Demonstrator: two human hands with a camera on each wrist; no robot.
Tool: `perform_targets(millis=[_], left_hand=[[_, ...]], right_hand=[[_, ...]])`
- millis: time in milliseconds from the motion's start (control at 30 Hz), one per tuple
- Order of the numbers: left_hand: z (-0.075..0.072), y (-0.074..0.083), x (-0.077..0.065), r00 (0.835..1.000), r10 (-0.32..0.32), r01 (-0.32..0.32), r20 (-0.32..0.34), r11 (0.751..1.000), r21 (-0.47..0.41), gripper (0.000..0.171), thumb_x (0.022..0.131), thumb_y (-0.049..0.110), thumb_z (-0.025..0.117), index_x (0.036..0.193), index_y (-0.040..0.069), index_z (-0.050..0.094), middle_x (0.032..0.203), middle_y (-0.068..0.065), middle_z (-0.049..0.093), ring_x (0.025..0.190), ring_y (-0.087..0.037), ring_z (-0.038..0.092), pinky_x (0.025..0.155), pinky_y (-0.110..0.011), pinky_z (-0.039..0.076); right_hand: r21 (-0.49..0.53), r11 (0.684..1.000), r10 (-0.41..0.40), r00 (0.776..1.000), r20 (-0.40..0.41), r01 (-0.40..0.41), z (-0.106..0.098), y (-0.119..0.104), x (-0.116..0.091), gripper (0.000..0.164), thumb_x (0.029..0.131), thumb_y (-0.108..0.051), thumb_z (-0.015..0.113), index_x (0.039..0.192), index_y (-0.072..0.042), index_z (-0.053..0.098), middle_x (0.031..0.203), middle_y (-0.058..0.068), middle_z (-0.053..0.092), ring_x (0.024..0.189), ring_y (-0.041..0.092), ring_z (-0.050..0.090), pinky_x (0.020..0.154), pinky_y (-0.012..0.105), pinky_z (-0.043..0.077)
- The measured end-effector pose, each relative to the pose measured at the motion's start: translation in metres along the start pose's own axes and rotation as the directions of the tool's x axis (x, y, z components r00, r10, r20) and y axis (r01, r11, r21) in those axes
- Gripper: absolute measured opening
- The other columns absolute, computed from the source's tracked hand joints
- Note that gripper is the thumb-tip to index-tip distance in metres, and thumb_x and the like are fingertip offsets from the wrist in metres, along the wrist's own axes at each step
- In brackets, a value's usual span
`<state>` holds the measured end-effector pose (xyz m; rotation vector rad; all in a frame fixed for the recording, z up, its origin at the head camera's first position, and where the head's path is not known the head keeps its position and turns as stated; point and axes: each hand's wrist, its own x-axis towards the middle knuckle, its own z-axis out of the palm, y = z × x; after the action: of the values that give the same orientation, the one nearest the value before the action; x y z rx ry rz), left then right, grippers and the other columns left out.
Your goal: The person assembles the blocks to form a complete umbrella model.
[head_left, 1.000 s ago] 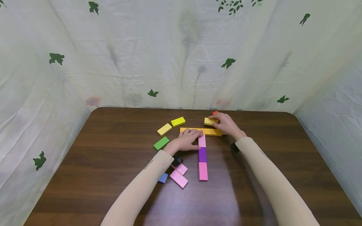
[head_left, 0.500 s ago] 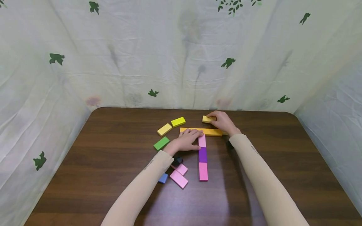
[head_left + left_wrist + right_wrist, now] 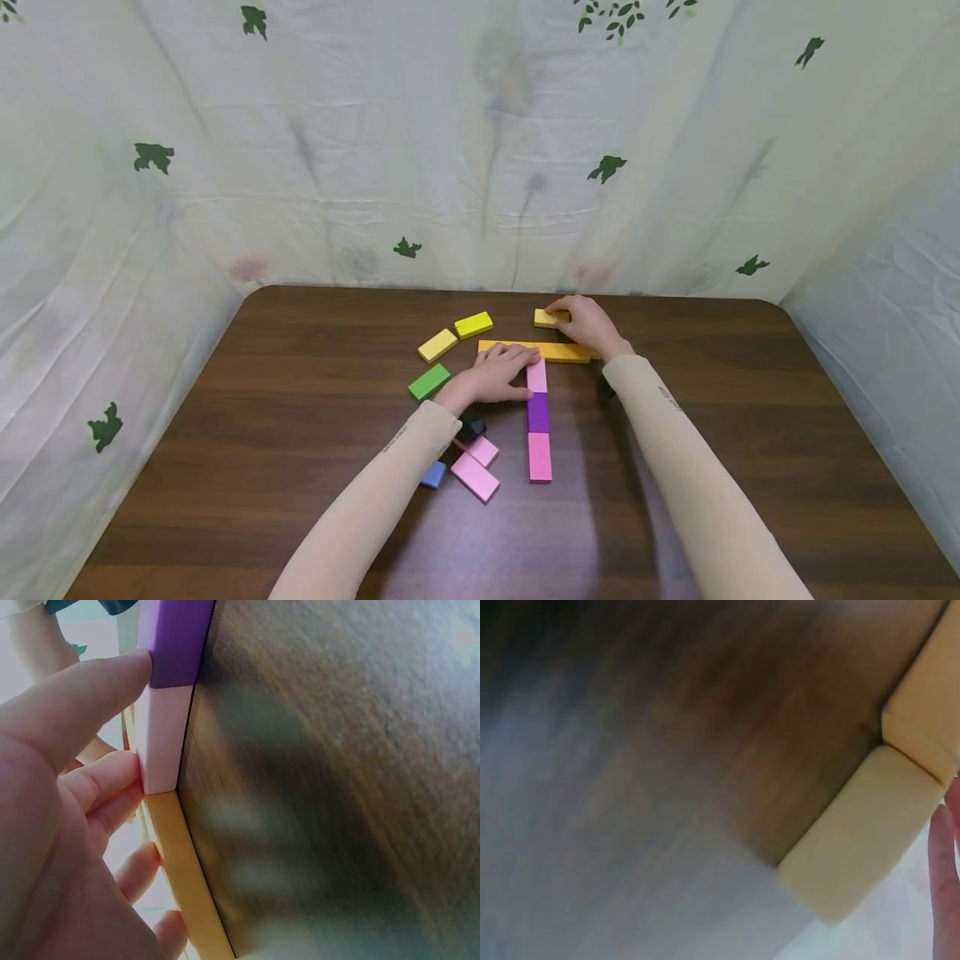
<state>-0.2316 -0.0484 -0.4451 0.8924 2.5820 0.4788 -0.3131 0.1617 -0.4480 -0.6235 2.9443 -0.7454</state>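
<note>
My left hand (image 3: 495,375) lies with fingers spread over the join of a T-shaped layout of blocks. In the left wrist view its thumb touches near the seam of the purple block (image 3: 174,645) and the light pink block (image 3: 165,739); other fingertips touch the pink block and the orange block (image 3: 184,862). Toward the back, my right hand (image 3: 589,323) pinches a pale yellow block (image 3: 543,318) between thumb and fingers, behind the orange row (image 3: 564,352). Another pale yellow block (image 3: 862,832) abuts the row's right end in the right wrist view.
A bright yellow block (image 3: 473,325), a pale yellow block (image 3: 437,346) and a green block (image 3: 429,382) lie left of the row. Pink blocks (image 3: 476,477) and a blue block (image 3: 433,475) lie near my left forearm. Cloth hangs behind the brown table (image 3: 262,450).
My right hand has shifted slightly left and back with the pale yellow block. A red block seen beyond that hand a second ago is now hidden. My left hand stays in place.
</note>
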Motion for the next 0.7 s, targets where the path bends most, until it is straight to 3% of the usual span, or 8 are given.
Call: perform_targets(millis=[133,333,700], left_hand=[[0.0,-0.001,0.001,1.0,-0.001,0.001,-0.003,1.0,-0.001,0.068,0.094,0.04,0.058,0.151,0.017,0.029,0.153,-0.003,0.03,0.136,-0.034,0.023,0.107,-0.053,0.018],[0.0,-0.003,0.001,1.0,-0.004,0.004,-0.005,1.0,-0.002,0.068,0.094,0.04,0.059,0.151,0.018,0.029,0.153,-0.002,0.03,0.135,-0.034,0.023,0.107,-0.053,0.018],[-0.003,-0.003,0.002,1.0,0.003,-0.003,0.006,1.0,-0.018,0.068,0.094,0.04,0.059,0.151,0.018,0.03,0.152,-0.002,0.03,0.134,-0.034,0.024,0.107,-0.053,0.019]], right_hand=[[0.022,1.0,0.004,1.0,-0.007,-0.004,-0.004,0.003,-0.007,0.027,0.09,-0.006,0.063,0.117,-0.003,0.067,0.117,0.014,0.063,0.106,0.03,0.054,0.096,0.045,0.04],[0.018,0.998,-0.055,0.998,-0.023,0.055,-0.009,0.012,-0.016,0.026,0.09,-0.006,0.063,0.114,-0.003,0.069,0.115,0.014,0.064,0.111,0.033,0.052,0.098,0.048,0.038],[-0.045,0.992,-0.113,0.992,0.057,0.116,-0.013,0.016,-0.017,0.035,0.089,-0.006,0.061,0.123,-0.003,0.065,0.126,0.013,0.061,0.124,0.034,0.042,0.103,0.05,0.032]])
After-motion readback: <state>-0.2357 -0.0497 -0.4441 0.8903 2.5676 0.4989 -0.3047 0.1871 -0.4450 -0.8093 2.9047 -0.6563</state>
